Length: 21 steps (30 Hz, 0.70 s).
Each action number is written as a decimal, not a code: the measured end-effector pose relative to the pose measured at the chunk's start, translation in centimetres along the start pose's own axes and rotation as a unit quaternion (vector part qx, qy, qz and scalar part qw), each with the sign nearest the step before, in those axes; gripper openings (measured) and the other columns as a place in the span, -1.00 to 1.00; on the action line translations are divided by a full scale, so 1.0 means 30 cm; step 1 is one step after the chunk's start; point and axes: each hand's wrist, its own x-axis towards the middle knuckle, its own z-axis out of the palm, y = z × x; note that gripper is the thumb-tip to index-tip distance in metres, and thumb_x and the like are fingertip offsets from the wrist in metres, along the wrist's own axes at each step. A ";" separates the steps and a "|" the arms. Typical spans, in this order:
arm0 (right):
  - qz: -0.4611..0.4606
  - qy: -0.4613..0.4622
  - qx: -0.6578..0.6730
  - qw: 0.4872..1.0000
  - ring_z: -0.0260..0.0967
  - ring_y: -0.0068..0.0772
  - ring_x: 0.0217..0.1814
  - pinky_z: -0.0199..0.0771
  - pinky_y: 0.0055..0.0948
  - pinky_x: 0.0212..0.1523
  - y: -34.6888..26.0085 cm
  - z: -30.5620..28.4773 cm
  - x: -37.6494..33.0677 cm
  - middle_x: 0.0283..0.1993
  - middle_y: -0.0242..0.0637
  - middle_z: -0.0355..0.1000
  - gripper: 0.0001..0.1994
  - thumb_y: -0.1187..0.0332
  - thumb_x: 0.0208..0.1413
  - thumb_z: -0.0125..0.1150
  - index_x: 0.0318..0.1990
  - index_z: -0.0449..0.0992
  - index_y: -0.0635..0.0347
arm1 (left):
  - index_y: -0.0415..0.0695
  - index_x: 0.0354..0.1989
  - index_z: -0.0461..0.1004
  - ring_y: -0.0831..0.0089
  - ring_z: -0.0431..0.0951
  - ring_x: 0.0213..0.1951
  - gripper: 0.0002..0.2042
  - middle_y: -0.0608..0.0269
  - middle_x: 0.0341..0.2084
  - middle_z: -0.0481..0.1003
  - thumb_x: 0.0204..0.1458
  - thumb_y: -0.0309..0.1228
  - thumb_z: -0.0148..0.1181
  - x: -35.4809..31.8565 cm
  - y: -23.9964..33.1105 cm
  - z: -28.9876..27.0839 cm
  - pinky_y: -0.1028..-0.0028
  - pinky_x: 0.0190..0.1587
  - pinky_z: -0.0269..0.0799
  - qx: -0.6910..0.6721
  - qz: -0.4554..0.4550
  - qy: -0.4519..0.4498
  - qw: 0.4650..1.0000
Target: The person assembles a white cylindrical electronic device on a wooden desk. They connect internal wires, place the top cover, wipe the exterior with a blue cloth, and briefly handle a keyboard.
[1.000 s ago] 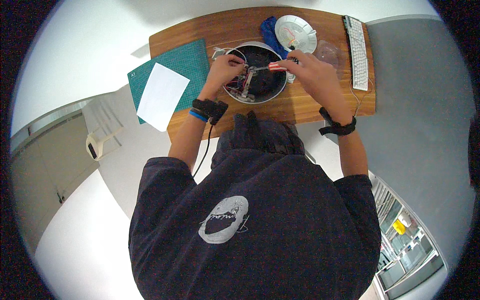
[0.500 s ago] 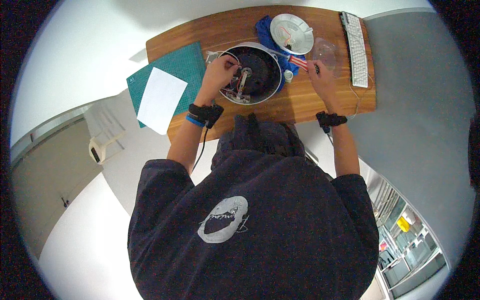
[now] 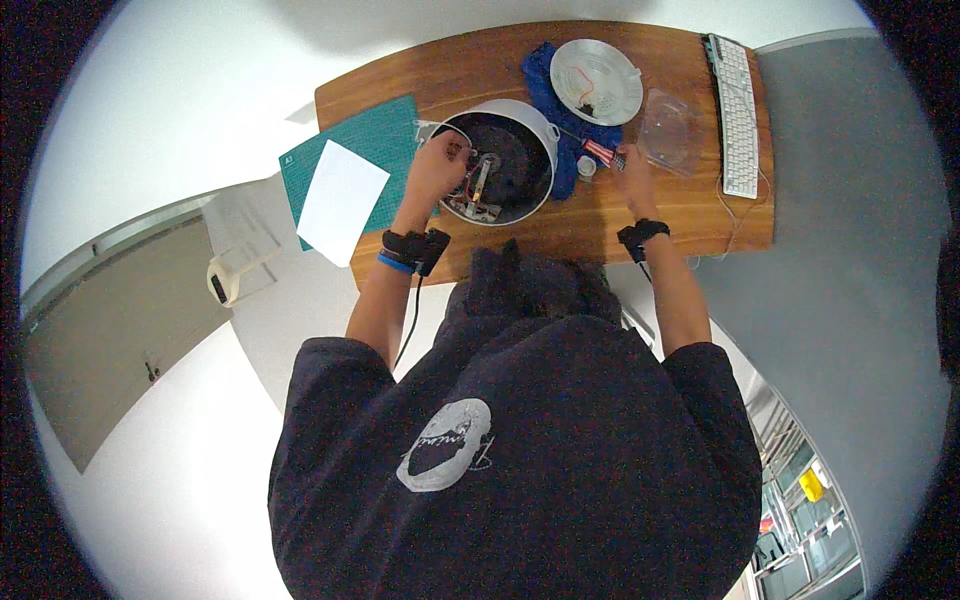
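Note:
A round white appliance body [image 3: 548,178], like an upturned rice cooker with a dark inside, stands on the table before me. In it lie a pale metal bracket [image 3: 481,182] and some wires. My left hand [image 3: 440,165] reaches over its left rim, fingers curled closed; whatever they grip is hidden. To the right of the body, my right hand [image 3: 633,180] is closed round the red-and-white handle of a screwdriver [image 3: 603,153]. Its thin shaft points left toward the body's rim. Close to that hand is a small whitish round container [image 3: 586,168].
A pale round cover [image 3: 610,75] with a red wire sits on a blue cloth [image 3: 541,90]. Right of it are a clear plastic tray [image 3: 668,130] and a white keyboard [image 3: 738,120]. White paper [image 3: 343,200] overlaps a green cutting mat [image 3: 390,125] on the left.
My view has shifted a little. My right hand and the screwdriver handle have moved left and nearer to me. The left hand stays at the body's left rim, fingers still curled.

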 end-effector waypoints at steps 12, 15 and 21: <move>0.134 -0.359 0.395 0.835 0.16 -0.28 0.47 0.19 -0.06 0.42 -0.338 -0.001 0.199 0.43 -0.29 0.25 -0.28 -0.27 0.37 -0.03 0.44 0.25 0.06 | -0.16 0.00 0.52 0.01 0.68 -0.13 -0.76 -0.12 -0.20 0.64 0.22 -0.35 0.21 -0.073 -0.022 0.031 0.16 -0.09 0.57 -0.015 0.016 0.014 1.000; 0.154 -0.433 0.428 0.778 0.03 -0.17 0.55 0.00 0.05 0.53 -0.441 -0.070 0.221 0.53 -0.30 0.13 -0.16 -0.39 0.30 -0.04 0.51 0.15 0.01 | -0.18 -0.01 0.52 0.05 0.68 -0.14 -0.75 -0.09 -0.22 0.64 0.22 -0.32 0.23 -0.114 -0.001 0.015 0.19 -0.08 0.57 -0.074 -0.010 0.006 0.997; 0.215 -0.409 0.415 0.784 0.26 -0.33 0.37 0.22 -0.16 0.36 -0.452 -0.026 0.235 0.38 -0.24 0.34 -0.23 -0.29 0.31 0.07 0.40 0.28 0.17 | -0.21 -0.10 0.51 0.03 0.68 -0.19 -0.76 -0.09 -0.25 0.63 0.22 -0.30 0.26 -0.130 -0.028 0.034 0.19 -0.14 0.56 -0.092 -0.001 0.059 0.994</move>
